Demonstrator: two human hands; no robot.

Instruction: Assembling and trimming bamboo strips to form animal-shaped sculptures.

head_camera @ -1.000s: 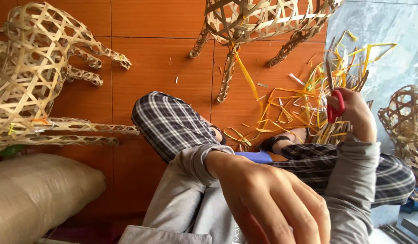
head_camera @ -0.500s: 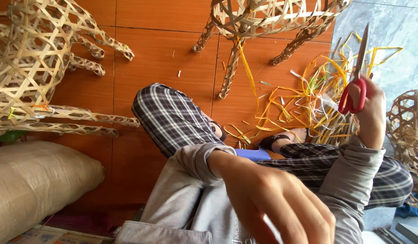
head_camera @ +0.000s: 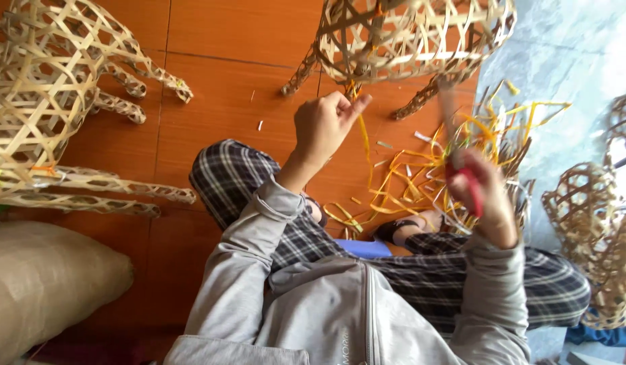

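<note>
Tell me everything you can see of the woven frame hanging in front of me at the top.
The woven frame is an open lattice of pale bamboo-like strips with hexagonal gaps, rounded like a body, its top cut off by the picture's edge. Two slim woven legs slant down over the orange tiled floor. A yellow strip dangles from its underside, pinched by the left hand.

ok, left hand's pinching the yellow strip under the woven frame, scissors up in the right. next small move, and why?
Probably bring the scissors across to the yellow strip and snip it just below the pinch. The left hand holds the strip where it hangs from the woven bamboo frame, while the right hand keeps the red-handled scissors raised, apart from it and blurred.
</note>
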